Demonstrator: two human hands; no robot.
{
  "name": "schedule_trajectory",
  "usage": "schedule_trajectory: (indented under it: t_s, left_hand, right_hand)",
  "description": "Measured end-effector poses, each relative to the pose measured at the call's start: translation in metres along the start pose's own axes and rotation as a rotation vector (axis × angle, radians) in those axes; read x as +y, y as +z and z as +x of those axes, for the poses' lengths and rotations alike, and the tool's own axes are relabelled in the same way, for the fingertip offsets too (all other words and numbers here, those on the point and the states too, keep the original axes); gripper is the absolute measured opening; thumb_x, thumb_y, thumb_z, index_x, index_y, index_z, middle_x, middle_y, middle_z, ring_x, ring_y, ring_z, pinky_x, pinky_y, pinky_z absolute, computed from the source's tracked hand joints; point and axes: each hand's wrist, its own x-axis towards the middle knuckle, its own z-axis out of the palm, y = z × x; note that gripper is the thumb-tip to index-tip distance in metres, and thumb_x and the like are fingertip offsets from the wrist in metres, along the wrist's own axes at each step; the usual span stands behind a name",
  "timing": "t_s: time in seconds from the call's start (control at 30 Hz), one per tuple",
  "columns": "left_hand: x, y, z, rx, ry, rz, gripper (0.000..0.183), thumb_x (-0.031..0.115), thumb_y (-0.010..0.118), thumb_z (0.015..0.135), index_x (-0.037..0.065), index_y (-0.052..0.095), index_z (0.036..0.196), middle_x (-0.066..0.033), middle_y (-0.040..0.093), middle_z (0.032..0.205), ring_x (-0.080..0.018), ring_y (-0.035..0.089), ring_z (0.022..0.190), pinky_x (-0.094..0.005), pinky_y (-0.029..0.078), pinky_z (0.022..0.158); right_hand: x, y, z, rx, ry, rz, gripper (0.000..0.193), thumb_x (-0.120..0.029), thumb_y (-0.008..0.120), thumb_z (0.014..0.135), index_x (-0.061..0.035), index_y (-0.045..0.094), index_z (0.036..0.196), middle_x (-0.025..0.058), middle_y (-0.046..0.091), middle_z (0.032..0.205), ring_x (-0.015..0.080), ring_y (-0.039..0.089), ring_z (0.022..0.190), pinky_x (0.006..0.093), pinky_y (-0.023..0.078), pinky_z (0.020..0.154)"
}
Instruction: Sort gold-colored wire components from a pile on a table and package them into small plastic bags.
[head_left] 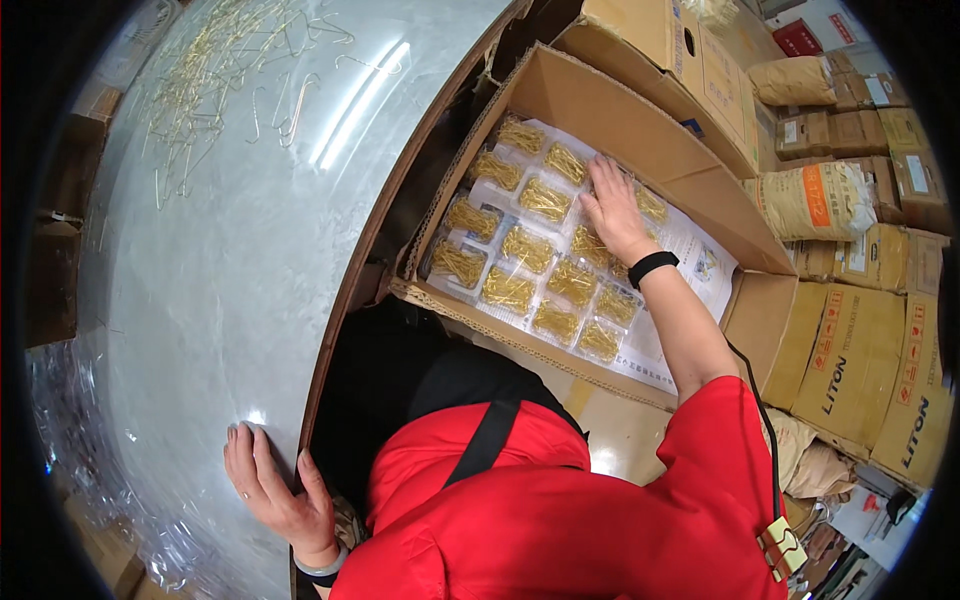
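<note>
My right hand [617, 208] reaches into an open cardboard carton [680, 170], its fingers stretched out over the packs near the far side. Whether it presses on one beneath the palm is hidden. Inside the carton, clear plastic packs of gold wire hooks [507, 289] lie side by side in rows on a printed paper sheet [705, 265]. My left hand [280, 490] rests on the grey tabletop [240, 280] by its near right edge, fingers extended and holding nothing. A tangled heap of loose gold wire hooks [215, 75] lies at the far end of the table.
Clear plastic packaging [110, 480] is piled along the table's left side. Behind the open carton stands another carton [670, 60]. Stacked boxes [850, 350] and a woven sack [810, 200] line the right. The table's dark edge [375, 235] runs beside the open carton.
</note>
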Motion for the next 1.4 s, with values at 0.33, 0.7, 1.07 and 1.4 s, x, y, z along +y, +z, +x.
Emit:
schedule_trajectory:
  t_s: [0.33, 0.7, 1.07, 1.4]
  left_hand:
    - [0.0, 0.0, 0.0, 0.007, 0.003, 0.001, 0.048, 0.006, 0.064, 0.094, -0.002, 0.053, 0.14, -0.0228, 0.052, 0.146, -0.0426, 0.048, 0.136, -0.0497, 0.036, 0.114]
    - [0.001, 0.001, -0.001, 0.02, 0.018, 0.01, 0.047, 0.006, 0.063, 0.095, -0.003, 0.053, 0.14, -0.0228, 0.052, 0.146, -0.043, 0.048, 0.136, -0.0498, 0.036, 0.114]
    - [0.001, 0.001, 0.0, 0.015, 0.02, 0.022, 0.045, 0.007, 0.061, 0.097, -0.004, 0.053, 0.14, -0.0236, 0.052, 0.146, -0.0433, 0.049, 0.135, -0.0494, 0.037, 0.113]
    - [0.0, 0.002, 0.0, 0.023, 0.026, 0.02, 0.045, 0.007, 0.061, 0.097, -0.003, 0.053, 0.14, -0.023, 0.052, 0.146, -0.0428, 0.049, 0.135, -0.049, 0.038, 0.113]
  right_hand:
    - [0.026, -0.043, -0.017, 0.194, 0.1, 0.026, 0.038, -0.01, 0.056, 0.099, -0.0031, 0.056, 0.136, 0.0191, 0.053, 0.145, 0.0378, 0.05, 0.133, 0.0425, 0.041, 0.113]
    - [-0.003, -0.058, -0.095, -0.262, -0.285, -0.247, 0.066, -0.053, 0.045, 0.102, -0.0151, 0.038, 0.156, 0.014, 0.029, 0.164, 0.0364, 0.021, 0.153, 0.0547, 0.014, 0.126]
    - [-0.019, -0.026, -0.103, -0.416, -0.51, -0.244, 0.07, -0.057, 0.039, 0.103, -0.0168, 0.033, 0.159, 0.0029, 0.027, 0.167, 0.0243, 0.021, 0.155, 0.0556, 0.005, 0.127]
    - [-0.021, -0.027, -0.101, -0.413, -0.487, -0.219, 0.068, -0.057, 0.037, 0.104, -0.0166, 0.034, 0.159, 0.0014, 0.028, 0.167, 0.0228, 0.021, 0.155, 0.054, 0.004, 0.128]
